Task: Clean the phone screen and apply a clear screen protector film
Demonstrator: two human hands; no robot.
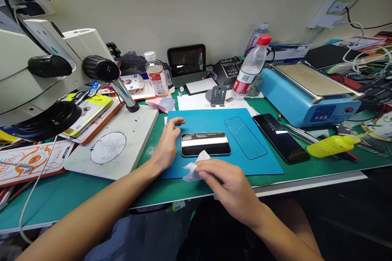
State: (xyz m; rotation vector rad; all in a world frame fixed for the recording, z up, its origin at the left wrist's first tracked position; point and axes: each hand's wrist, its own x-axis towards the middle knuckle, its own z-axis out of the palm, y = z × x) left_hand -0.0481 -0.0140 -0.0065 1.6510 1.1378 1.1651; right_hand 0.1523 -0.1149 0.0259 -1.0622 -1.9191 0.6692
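Note:
A smartphone (206, 149) lies screen up on a blue mat (196, 120), with bright reflections across its glass. My left hand (169, 142) rests on the mat just left of the phone, its fingers loosely spread and holding nothing. Between the fingertips of my right hand (226, 179) is a crumpled white wipe (193, 171), held close to the phone's lower edge. To the right on the mat is a clear screen protector (246, 138) with a dark outline. Another dark phone (281, 138) lies at the mat's right edge.
A microscope (45, 73) stands on a pale base plate at left. Behind the mat are a phone stand (218, 96), a red-capped bottle (249, 69) and a white-capped bottle (155, 73). At right sit a blue heating machine (309, 94) and a yellow squeeze bottle (332, 146).

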